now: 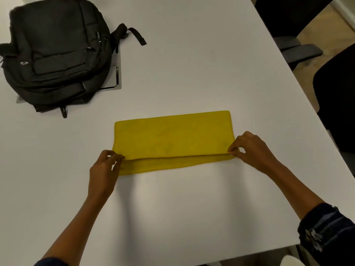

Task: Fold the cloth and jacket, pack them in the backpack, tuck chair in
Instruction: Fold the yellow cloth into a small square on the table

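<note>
My left hand [104,169] and right hand [253,148] each pinch a near corner of the cloth [172,137], fingers [233,148] narrowed on the upper layer. Its long axis runs left to right between them, so either hand could carry its end across; I judge a crosswise fold comes next. Soft matte yellow fabric, a flat rectangle on the smooth white counter [192,64]. The black padded backpack [53,54] lies far left, well apart.
</note>
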Available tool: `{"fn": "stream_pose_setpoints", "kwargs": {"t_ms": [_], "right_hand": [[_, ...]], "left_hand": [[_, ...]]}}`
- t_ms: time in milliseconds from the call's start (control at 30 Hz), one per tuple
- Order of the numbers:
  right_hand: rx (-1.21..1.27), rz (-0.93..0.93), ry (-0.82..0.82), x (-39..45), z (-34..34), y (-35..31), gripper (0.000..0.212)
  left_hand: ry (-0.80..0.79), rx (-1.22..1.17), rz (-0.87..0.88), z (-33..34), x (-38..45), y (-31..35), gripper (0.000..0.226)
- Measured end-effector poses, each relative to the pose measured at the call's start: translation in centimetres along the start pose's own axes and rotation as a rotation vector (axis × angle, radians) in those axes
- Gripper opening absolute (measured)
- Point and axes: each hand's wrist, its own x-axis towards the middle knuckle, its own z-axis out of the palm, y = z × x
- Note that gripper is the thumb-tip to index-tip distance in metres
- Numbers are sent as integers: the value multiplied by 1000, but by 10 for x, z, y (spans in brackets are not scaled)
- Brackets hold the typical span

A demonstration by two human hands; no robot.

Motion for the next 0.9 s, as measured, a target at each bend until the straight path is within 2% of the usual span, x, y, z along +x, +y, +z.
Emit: {"fn": "stream_pose_setpoints", "kwargs": {"t_ms": [167,333,600,800,900], "right_hand": [[-126,-9,-37,-20,17,-1,9],[-136,45,-17,-28,27,-2,11],[-140,96,-15,-35,38,-2,6],[-222,111,10,-34,43,-5,4],[-305,110,40,-33,43,-15,16]], "left_hand": [[-51,14,-28,9,-24,-2,14],[12,-4,-58,12,-36,-3,12],[-9,58,91,20,-63,-5,13],[-19,110,76,22,-75,-11,16],[-37,132,46,23,-76,-11,17]]}}
